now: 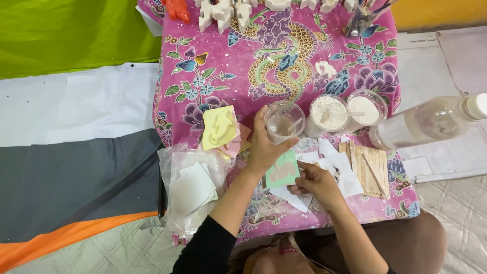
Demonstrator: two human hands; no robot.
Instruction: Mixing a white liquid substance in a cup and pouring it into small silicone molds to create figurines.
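Floor covered with a green, white, grey and orange striped sheet (76,101) on the left, quilted grey mat at the bottom corners, white boards on the right. Small worktop (223,76) draped in pink floral cloth with a dragon print, dusted with white powder.

Far edge of worktop: white cast figures (223,10) and an orange one (177,9), all cut off by the frame; a jar of brushes (362,18) at the far right corner, top cropped.

Left hand (264,149) wraps around a clear plastic cup (284,121) near the worktop's middle, cloudy liquid and a stick inside; contents hard to make out. Right hand (317,181) pinches a flat green mould (282,172) at the near edge, pale recess in it, shape unclear, partly hidden by the left wrist.

Right of the cup, two clear tubs of white powder (327,112) (366,106), one with a spoon. Clear plastic bottle (431,124) lies over the right edge, cap cropped. Wooden sticks (368,162) in a flat row near the right edge. Yellow mould (219,127) on pink ones left of the cup. Crumpled plastic bag (190,187) with white squares at the near left corner. White paper scraps (335,162) under the right hand, partly covered.
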